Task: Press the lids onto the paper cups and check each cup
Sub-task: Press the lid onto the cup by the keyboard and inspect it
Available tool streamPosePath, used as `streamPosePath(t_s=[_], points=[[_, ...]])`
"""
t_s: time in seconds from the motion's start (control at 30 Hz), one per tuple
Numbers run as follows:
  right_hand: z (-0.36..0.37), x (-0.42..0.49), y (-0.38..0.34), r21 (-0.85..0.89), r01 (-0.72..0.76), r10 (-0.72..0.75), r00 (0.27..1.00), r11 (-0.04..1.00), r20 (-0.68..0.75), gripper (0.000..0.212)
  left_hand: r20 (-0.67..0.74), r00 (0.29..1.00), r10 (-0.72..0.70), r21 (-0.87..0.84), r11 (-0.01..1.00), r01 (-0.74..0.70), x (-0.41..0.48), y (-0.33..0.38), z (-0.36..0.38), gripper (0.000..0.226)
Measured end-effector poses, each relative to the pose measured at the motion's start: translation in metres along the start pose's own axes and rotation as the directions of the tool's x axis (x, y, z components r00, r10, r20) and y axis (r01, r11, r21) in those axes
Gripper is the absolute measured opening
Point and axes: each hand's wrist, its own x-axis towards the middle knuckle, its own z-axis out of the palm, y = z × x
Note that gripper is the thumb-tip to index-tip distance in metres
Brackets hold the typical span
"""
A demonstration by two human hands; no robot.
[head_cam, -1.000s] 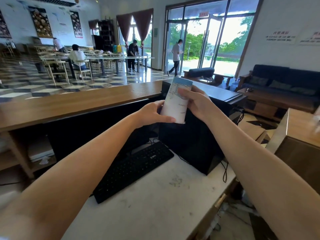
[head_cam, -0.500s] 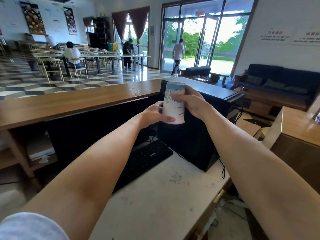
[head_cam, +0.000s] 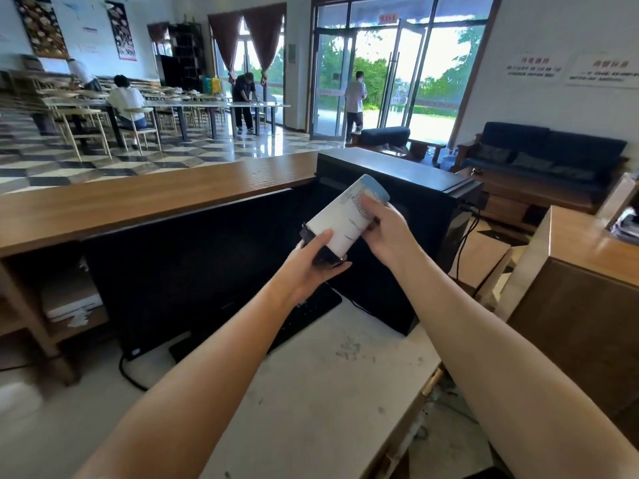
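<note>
I hold a white paper cup (head_cam: 340, 223) with blue print in the air above the desk, tilted so its blue base points up and to the right. A black lid (head_cam: 320, 257) sits on its lower left end. My left hand (head_cam: 311, 267) cups that lidded end from below, thumb on the cup wall. My right hand (head_cam: 383, 229) grips the cup's upper part near the base. Both hands are on the same cup.
Below my hands stand a black monitor (head_cam: 193, 271), a black keyboard (head_cam: 304, 314) and a black computer case (head_cam: 408, 216) on a white desk (head_cam: 311, 402). A wooden counter (head_cam: 138, 198) runs behind them. A wooden cabinet (head_cam: 581, 299) stands at right. People sit and walk in the hall beyond.
The cup has been tipped from nearly upright, base up, to a slant with the base pointing right. My left hand has slid down under the lidded end, and the lid has come into view.
</note>
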Motion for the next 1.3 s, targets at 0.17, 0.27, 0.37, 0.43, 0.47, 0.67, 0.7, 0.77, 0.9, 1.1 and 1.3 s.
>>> streamPosePath(t_s=[0.17, 0.27, 0.37, 0.43, 0.47, 0.67, 0.7, 0.77, 0.9, 1.1, 1.3], points=[[-0.015, -0.004, -0.007, -0.256, -0.076, 0.081, 0.997, 0.964, 0.012, 0.030, -0.092, 0.995, 0.032, 0.174, 0.985, -0.015, -0.002, 0.020, -0.004, 0.033], [-0.014, -0.006, -0.007, -0.340, -0.151, 0.154, 0.988, 0.928, -0.017, 0.028, -0.102, 0.994, 0.048, 0.345, 0.939, -0.010, -0.007, 0.034, -0.008, 0.042], [-0.015, -0.009, 0.007, -0.264, -0.203, 0.191, 0.979, 0.943, -0.069, 0.033, -0.108, 0.987, 0.123, 0.540, 0.840, -0.045, -0.011, 0.042, -0.008, 0.053], [-0.016, -0.014, 0.019, -0.161, -0.200, 0.190, 0.979, 0.966, -0.077, 0.033, -0.163, 0.969, 0.187, 0.557, 0.828, -0.066, -0.012, 0.041, -0.011, 0.075], [-0.015, -0.017, 0.025, -0.106, -0.195, 0.187, 0.979, 0.975, -0.081, 0.032, -0.195, 0.959, 0.208, 0.523, 0.849, -0.077, -0.013, 0.039, -0.012, 0.088], [-0.003, -0.026, 0.046, 0.064, -0.207, 0.211, 0.976, 0.976, -0.059, 0.031, -0.231, 0.951, 0.205, 0.037, 0.979, -0.202, -0.020, 0.012, -0.002, 0.035], [-0.004, -0.025, 0.048, 0.059, -0.213, 0.216, 0.975, 0.975, -0.048, 0.032, -0.235, 0.954, 0.184, -0.063, 0.977, -0.204, -0.020, 0.013, -0.001, 0.029], [-0.009, -0.024, 0.046, 0.002, -0.232, 0.232, 0.972, 0.973, -0.018, 0.038, -0.250, 0.957, 0.150, -0.165, 0.967, -0.194, -0.018, 0.016, 0.001, 0.017], [-0.022, -0.023, 0.029, -0.367, -0.222, 0.273, 0.958, 0.903, 0.091, 0.042, -0.239, 0.957, 0.165, -0.113, 0.974, -0.196, -0.017, 0.033, 0.001, 0.013], [-0.021, -0.026, 0.000, -0.704, 0.000, 0.323, 0.888, 0.711, 0.327, 0.047, -0.070, 0.967, 0.244, 0.185, 0.956, -0.228, -0.015, 0.068, 0.009, 0.020], [0.007, -0.034, -0.013, -0.693, 0.158, 0.113, 0.937, 0.703, 0.329, 0.052, 0.134, 0.969, 0.209, 0.616, 0.748, -0.247, -0.019, 0.091, 0.024, 0.058]])
